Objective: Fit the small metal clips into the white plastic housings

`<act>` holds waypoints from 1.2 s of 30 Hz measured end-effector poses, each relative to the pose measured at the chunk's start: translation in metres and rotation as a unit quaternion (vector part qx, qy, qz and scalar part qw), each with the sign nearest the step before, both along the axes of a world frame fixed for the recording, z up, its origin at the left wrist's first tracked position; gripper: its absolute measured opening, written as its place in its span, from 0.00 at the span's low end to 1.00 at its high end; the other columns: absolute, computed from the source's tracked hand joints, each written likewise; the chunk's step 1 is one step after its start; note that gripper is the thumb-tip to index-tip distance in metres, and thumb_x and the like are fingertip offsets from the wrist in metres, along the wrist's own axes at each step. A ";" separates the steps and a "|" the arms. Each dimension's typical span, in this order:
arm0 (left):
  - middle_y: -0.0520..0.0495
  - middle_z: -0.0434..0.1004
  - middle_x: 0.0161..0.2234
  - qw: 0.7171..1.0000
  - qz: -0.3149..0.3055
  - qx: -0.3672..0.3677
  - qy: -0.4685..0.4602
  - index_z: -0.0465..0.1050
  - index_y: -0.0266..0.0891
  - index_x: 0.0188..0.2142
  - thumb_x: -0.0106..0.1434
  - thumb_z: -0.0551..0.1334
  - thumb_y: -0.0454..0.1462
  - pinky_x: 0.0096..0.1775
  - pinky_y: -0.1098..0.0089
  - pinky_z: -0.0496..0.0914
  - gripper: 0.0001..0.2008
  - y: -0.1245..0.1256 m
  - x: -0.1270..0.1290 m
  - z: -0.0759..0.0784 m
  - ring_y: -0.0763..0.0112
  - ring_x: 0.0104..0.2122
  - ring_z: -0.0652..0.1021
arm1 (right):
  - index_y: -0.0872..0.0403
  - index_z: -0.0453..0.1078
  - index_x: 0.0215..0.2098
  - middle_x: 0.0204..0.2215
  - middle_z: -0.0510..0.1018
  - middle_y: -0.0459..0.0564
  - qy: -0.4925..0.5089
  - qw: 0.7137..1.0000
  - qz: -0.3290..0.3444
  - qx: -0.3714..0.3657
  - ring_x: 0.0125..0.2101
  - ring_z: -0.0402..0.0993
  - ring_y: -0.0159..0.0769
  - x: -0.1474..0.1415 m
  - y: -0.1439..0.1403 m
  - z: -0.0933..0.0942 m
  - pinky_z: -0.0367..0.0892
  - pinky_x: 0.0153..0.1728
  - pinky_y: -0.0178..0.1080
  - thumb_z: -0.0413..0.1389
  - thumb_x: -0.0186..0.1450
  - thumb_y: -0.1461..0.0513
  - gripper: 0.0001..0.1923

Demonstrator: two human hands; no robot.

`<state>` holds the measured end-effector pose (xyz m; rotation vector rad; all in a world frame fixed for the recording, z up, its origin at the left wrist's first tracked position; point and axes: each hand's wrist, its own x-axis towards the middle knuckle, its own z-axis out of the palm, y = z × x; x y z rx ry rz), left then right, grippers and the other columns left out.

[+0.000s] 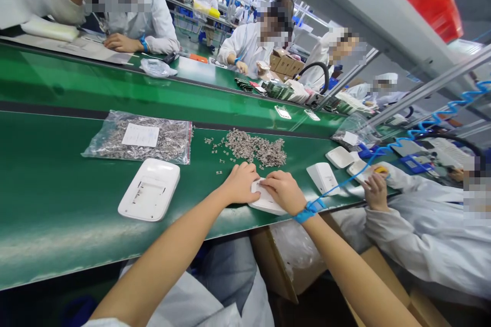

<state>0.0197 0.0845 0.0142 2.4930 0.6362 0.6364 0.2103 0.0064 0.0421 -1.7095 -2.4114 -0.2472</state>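
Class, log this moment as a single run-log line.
left hand: on white plastic casing | right hand: on same casing | behind: loose pile of small grey metal parts | surface: green conveyor belt

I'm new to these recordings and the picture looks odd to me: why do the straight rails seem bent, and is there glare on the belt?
Head view: a wide lens bows the grey metal rail and tilts the scene; overhead lamps leave pale sheen on the green conveyor belt; both hands on the white plastic casing are sharp.
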 end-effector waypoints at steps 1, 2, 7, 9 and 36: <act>0.47 0.68 0.40 1.000 0.003 -0.002 0.000 0.74 0.40 0.37 0.56 0.65 0.43 0.43 0.61 0.61 0.12 0.000 0.001 0.000 0.60 0.45 0.67 | 0.52 0.79 0.38 0.35 0.79 0.50 0.009 1.000 -0.003 0.004 0.37 0.70 0.36 0.000 0.000 -0.002 0.56 0.38 0.39 0.56 0.70 0.63 0.07; 0.47 0.68 0.40 1.000 0.005 -0.005 0.000 0.74 0.40 0.38 0.56 0.65 0.43 0.43 0.61 0.61 0.12 0.000 0.001 0.000 0.60 0.45 0.67 | 0.52 0.78 0.39 0.35 0.79 0.50 0.016 1.000 -0.007 0.009 0.37 0.70 0.37 0.001 -0.001 -0.003 0.56 0.38 0.39 0.56 0.69 0.64 0.07; 0.48 0.69 0.40 1.000 0.010 -0.016 -0.004 0.74 0.40 0.37 0.55 0.65 0.42 0.42 0.61 0.60 0.12 0.000 0.002 0.001 0.61 0.44 0.68 | 0.57 0.74 0.41 0.34 0.76 0.52 -0.020 0.999 -0.005 0.026 0.37 0.67 0.40 -0.001 -0.005 -0.001 0.58 0.38 0.40 0.54 0.70 0.65 0.06; 0.48 0.69 0.40 1.000 0.010 -0.014 -0.002 0.74 0.40 0.37 0.54 0.65 0.42 0.42 0.61 0.60 0.12 0.000 0.002 0.001 0.61 0.44 0.69 | 0.57 0.73 0.44 0.36 0.74 0.54 -0.048 0.999 0.005 0.019 0.38 0.66 0.41 0.000 -0.005 0.002 0.60 0.39 0.40 0.52 0.70 0.67 0.09; 0.51 0.74 0.35 1.000 0.022 0.009 0.008 0.73 0.40 0.30 0.54 0.68 0.42 0.42 0.63 0.61 0.10 0.000 0.000 -0.001 0.65 0.42 0.72 | 0.57 0.74 0.33 0.31 0.80 0.53 0.015 0.981 -0.112 -0.156 0.34 0.76 0.37 -0.014 0.090 0.003 0.62 0.34 0.34 0.58 0.63 0.70 0.05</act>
